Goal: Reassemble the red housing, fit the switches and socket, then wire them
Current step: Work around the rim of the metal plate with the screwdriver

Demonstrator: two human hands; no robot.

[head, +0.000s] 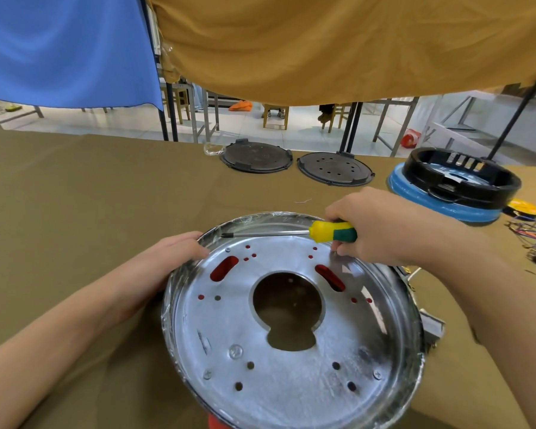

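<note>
Table is covered with an olive-brown cloth; blue and ochre cloths hang above its far edge.

Round silver metal plate with a raised rim sits near the front edge, tilted slightly toward the camera. It has a large keyhole-shaped centre cut-out, two oblong slots and several small holes. Red housing shows through the slots and holes, and a sliver of it shows below the plate's near rim: the housing lies beneath the plate.

Black ring-shaped part on a blue round base stands at the far right of the table. Two dark grey round discs lie side by side at the far edge.

Left hand rests on the plate's far-left rim, fingers lightly curled over the edge.

Right hand is above the plate's far-right rim, fingers wrapped round the handle of a yellow-and-green screwdriver. Its shaft lies roughly level, pointing left, with the tip near the far-left rim.

Bundle of coloured wires lies at the right edge of the table.
</note>
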